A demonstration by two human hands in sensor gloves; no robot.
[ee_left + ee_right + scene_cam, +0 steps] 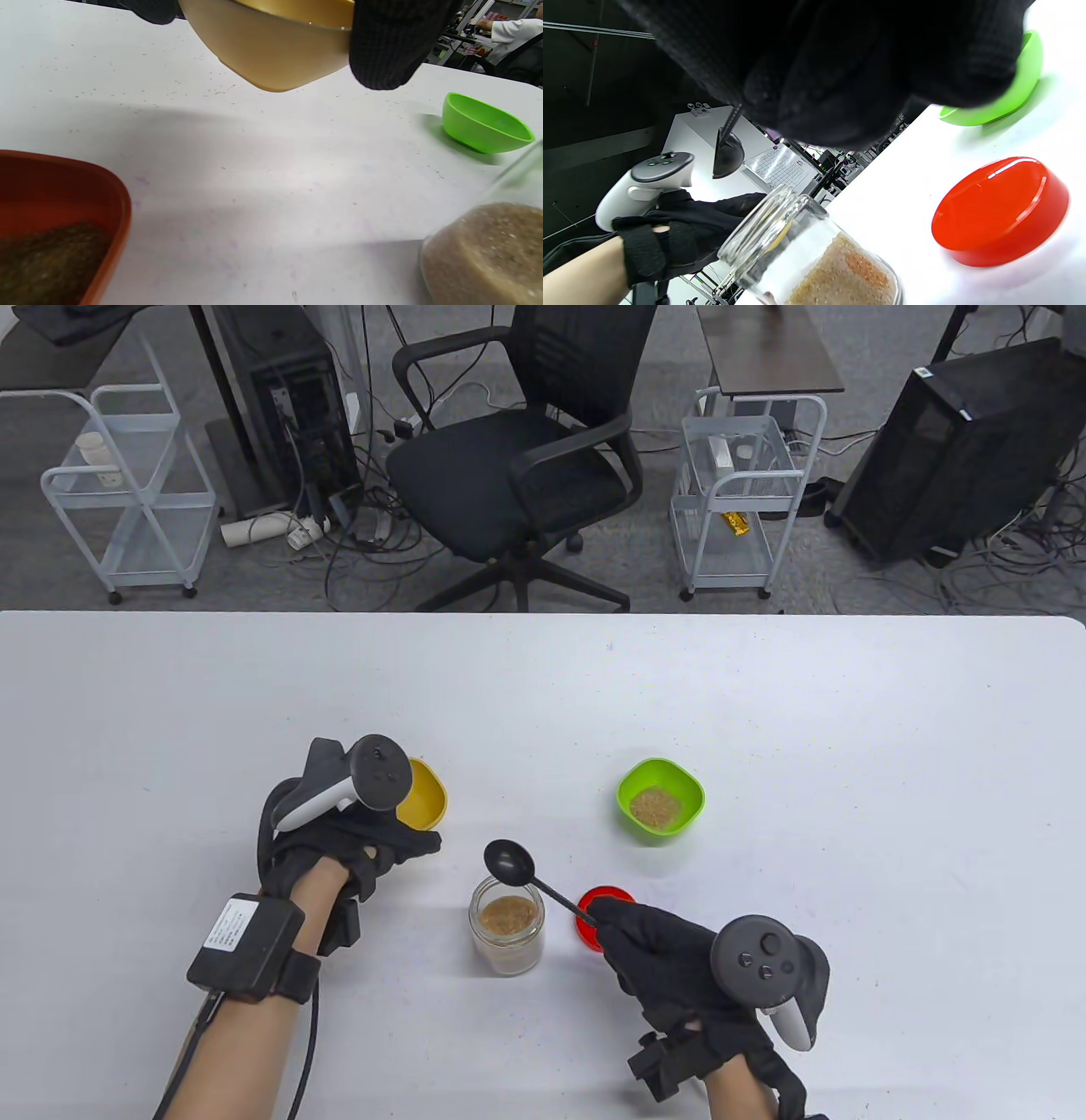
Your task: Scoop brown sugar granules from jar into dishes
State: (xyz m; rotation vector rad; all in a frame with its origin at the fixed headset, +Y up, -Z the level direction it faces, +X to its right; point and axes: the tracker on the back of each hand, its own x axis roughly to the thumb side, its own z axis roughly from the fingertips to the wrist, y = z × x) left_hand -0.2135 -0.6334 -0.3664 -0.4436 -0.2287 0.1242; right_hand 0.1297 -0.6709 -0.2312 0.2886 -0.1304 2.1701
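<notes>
Right hand (pixel 670 959) pinching black spoon (pixel 509 862), bowl seemingly empty, above open sugar jar (pixel 507 923) at table center. Left hand (pixel 339 840) gripping raised yellow dish (pixel 422 796). Green dish (pixel 661 800) already filled. Risk: granules spilling in transit if spoon tilts.

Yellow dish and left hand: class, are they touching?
Touching. In the left wrist view a gloved fingertip of the left hand presses on the yellow dish's rim, lifting it off the table.
</notes>
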